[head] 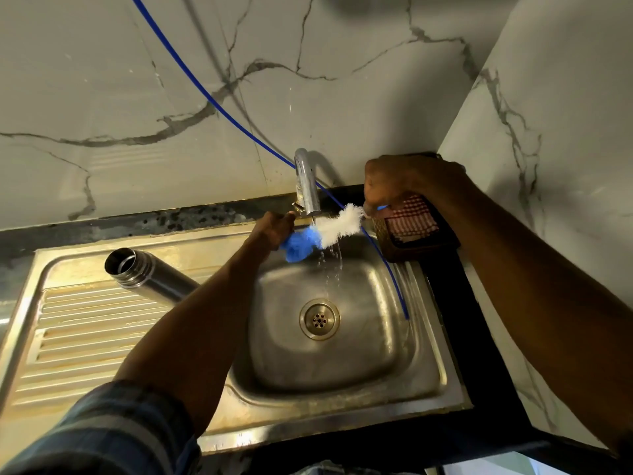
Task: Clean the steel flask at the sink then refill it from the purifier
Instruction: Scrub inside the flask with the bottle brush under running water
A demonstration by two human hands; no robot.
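The steel flask [150, 277] lies on its side on the ribbed drainboard, left of the basin, its open mouth toward me and no cap on it. My right hand [407, 183] grips the handle end of a bottle brush [337, 224] with white and blue bristles, holding it level under the tap [306, 186]. Water runs from the spout over the bristles into the sink [342, 371]. My left hand [274, 229] reaches to the small brass lever at the tap's base, fingers curled at it, just above the brush's blue tip.
A thin blue tube [219, 108] slants down the marble wall, passes behind the tap and ends inside the basin at the right. A dark basket with a red-checked cloth [412, 219] stands on the black counter right of the tap. The drain [319, 319] is open.
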